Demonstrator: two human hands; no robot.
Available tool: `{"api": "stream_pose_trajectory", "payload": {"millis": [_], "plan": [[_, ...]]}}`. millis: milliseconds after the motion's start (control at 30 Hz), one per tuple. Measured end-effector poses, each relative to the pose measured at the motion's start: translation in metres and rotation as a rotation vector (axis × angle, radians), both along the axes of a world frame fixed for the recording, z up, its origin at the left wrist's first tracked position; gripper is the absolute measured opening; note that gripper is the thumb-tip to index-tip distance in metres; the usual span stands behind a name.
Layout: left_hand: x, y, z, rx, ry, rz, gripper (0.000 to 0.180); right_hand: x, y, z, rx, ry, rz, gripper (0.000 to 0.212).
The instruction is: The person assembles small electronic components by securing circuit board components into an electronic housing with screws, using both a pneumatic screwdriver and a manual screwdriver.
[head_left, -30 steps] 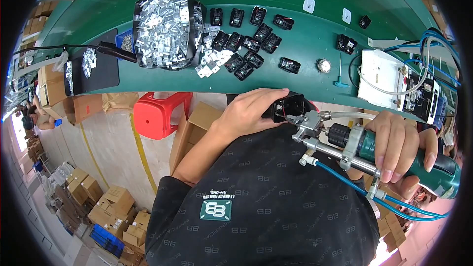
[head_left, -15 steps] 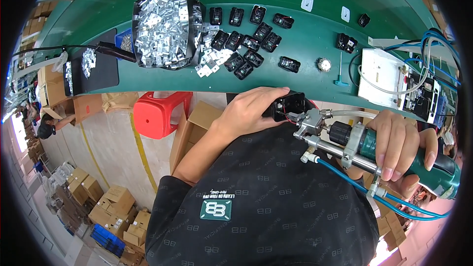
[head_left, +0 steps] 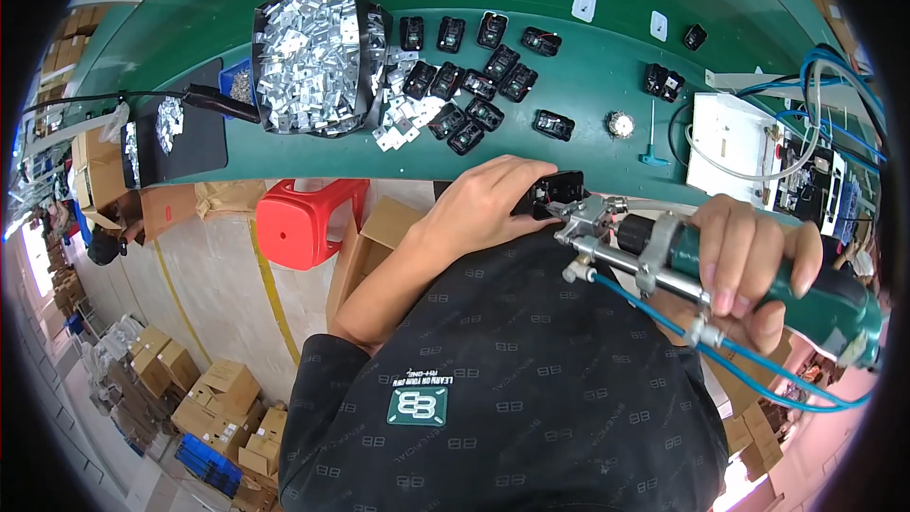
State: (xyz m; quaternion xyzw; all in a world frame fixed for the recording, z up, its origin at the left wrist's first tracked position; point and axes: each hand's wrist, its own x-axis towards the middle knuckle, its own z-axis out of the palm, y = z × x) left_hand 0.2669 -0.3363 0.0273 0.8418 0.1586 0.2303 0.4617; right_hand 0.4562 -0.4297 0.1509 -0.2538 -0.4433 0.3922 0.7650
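My left hand (head_left: 488, 197) grips a small black plastic housing (head_left: 567, 186) at the near edge of the bench, fingers along its left side. My right hand (head_left: 749, 256) is wrapped round a green electric screwdriver (head_left: 829, 308), which lies nearly level and points left. A metal feeder head (head_left: 590, 218) on its front meets the housing's lower side; whether the tip is inside cannot be made out. Two blue air hoses (head_left: 749, 384) run off its metal tube. Several similar black housings (head_left: 500, 64) lie on the green bench (head_left: 592, 104) beyond.
An open bin of metal plates (head_left: 311, 57) stands at the back left, with loose plates (head_left: 403, 118) beside it. On the right are a green-handled tool (head_left: 652, 147), a small pile of screws (head_left: 620, 124) and a white machine (head_left: 725, 142). A red stool (head_left: 294, 225) stands below the bench.
My right hand and the screwdriver have shifted left and slightly upward. My left hand still holds the housing, now tilted a little differently, with its inside turned more to the side.
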Motion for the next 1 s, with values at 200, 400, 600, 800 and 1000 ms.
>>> {"api": "stream_pose_trajectory", "payload": {"millis": [200, 400, 600, 800, 1000], "plan": [[-0.006, 0.010, -0.095, -0.115, 0.246, 0.088, 0.044, 0.028, -0.008, 0.011, 0.136, 0.035, -0.117, 0.044], [0.007, 0.004, -0.147, -0.207, 0.287, 0.022, 0.046, 0.040, -0.012, 0.006, 0.084, 0.075, -0.164, 0.040], [0.022, 0.007, -0.173, 0.047, 0.267, -0.074, 0.048, 0.049, -0.006, -0.005, 0.087, 0.020, -0.152, 0.043], [0.021, 0.006, -0.173, 0.248, 0.295, -0.096, 0.049, 0.042, 0.000, -0.008, 0.060, 0.086, -0.217, 0.041], [-0.028, 0.010, -0.160, 0.209, 0.267, 0.115, 0.042, 0.043, 0.002, -0.011, 0.047, 0.091, -0.240, 0.041]]}}
